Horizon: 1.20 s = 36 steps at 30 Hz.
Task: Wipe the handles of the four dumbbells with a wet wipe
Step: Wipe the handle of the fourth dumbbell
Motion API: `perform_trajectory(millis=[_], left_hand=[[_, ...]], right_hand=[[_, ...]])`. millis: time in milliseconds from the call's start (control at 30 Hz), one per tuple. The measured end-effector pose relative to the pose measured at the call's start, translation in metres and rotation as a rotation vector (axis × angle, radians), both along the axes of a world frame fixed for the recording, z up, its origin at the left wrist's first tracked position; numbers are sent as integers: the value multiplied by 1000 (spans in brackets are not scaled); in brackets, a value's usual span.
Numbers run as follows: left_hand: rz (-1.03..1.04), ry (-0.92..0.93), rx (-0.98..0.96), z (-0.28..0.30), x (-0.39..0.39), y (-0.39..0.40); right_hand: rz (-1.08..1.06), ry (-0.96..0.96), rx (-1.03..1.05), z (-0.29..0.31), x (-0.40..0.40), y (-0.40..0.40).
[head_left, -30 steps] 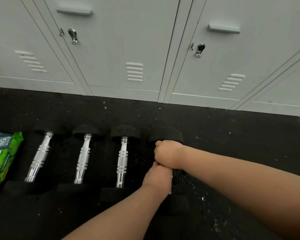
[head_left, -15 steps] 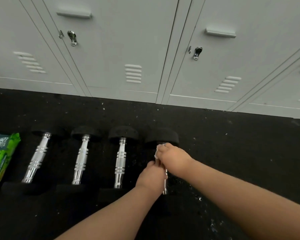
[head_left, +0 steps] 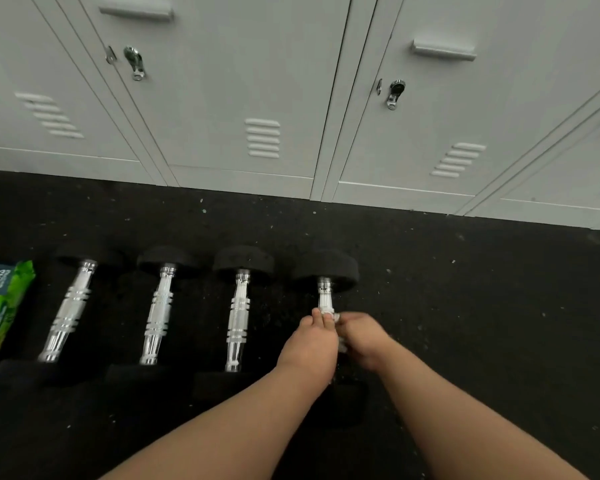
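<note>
Several black-ended dumbbells with chrome handles lie side by side on the black floor: the far-left dumbbell [head_left: 68,311], the second dumbbell [head_left: 158,313], the third dumbbell [head_left: 239,318] and the rightmost dumbbell [head_left: 326,289]. My left hand [head_left: 310,341] grips the middle of the rightmost handle. My right hand [head_left: 362,337] is closed around the same handle from the right, with a white wet wipe [head_left: 340,318] bunched in its fingers. Only the far end of that handle shows; its near end is hidden by my hands.
A green pack of wipes [head_left: 0,306] lies at the left edge beside the far-left dumbbell. Grey lockers [head_left: 291,98] stand along the back. Speckled black rubber floor [head_left: 482,306] stretches to the right.
Both hands have slid along the rightmost handle toward me, baring its far end. My right hand has moved from on top of the handle to its right side.
</note>
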<state>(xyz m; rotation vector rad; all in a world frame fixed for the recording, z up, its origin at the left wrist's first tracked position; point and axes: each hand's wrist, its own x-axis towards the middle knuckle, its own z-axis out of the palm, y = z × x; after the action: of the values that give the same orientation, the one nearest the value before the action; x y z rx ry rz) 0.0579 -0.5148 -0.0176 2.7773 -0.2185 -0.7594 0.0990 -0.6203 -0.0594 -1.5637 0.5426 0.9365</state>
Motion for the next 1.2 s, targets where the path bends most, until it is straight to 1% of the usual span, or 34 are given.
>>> perform_trajectory(millis=[67, 100, 133, 200, 233, 300, 333, 433, 500, 533, 567, 633, 667, 700, 733, 767, 833, 933, 967, 1067, 1133, 1167, 1200], left_hand=[[-1, -16, -21, 1, 0, 0], [9, -20, -34, 0, 0, 0], [21, -23, -46, -2, 0, 0], [41, -16, -53, -6, 0, 0], [46, -12, -55, -7, 0, 1], [42, 4, -57, -11, -1, 3], [46, 7, -63, -13, -1, 5], [44, 28, -77, -19, -2, 9], [59, 40, -97, -17, -3, 8], [79, 47, -93, -14, -3, 6], [85, 45, -89, -12, -2, 6], [81, 27, -81, -11, 0, 4], [70, 31, -67, -13, 0, 3], [62, 39, -60, -14, 0, 3], [52, 42, -49, -15, -1, 3], [50, 44, -42, -15, -1, 4], [57, 38, -35, -15, -1, 5], [66, 12, -39, -15, 0, 4], [83, 8, -45, -16, 0, 4], [105, 17, -68, -17, 1, 4], [99, 23, -91, -16, 1, 6], [92, 20, -97, -15, 1, 7], [88, 11, -104, -15, 0, 8]], right_hand=[[108, -35, -91, 6, -9, -7], [103, -84, -147, 9, -4, -6], [45, -153, -196, 10, 6, -5], [-134, -248, -205, 19, 23, 4], [-148, -279, -200, 24, 25, 8], [-19, -285, -216, 36, 8, 9], [58, -254, -224, 38, -6, 4], [269, -65, -255, 38, -32, -11], [397, 17, -267, 34, -18, -16], [377, 6, -272, 32, -4, -17], [270, -2, -233, 29, 10, -15], [-25, 18, -17, 27, 28, -6], [-79, 48, 69, 29, 28, -1], [-73, 83, 110, 29, 22, 3], [-16, 117, 105, 28, 13, 4], [43, 143, 81, 26, 3, 2], [226, 124, -51, 21, -11, -5], [577, -9, -292, 26, -17, -11], [637, -39, -329, 29, -19, -11], [768, -87, -375, 43, -26, -16], [843, -156, -478, 48, -21, -20], [788, -223, -542, 49, -15, -21], [644, -307, -591, 48, -7, -21]])
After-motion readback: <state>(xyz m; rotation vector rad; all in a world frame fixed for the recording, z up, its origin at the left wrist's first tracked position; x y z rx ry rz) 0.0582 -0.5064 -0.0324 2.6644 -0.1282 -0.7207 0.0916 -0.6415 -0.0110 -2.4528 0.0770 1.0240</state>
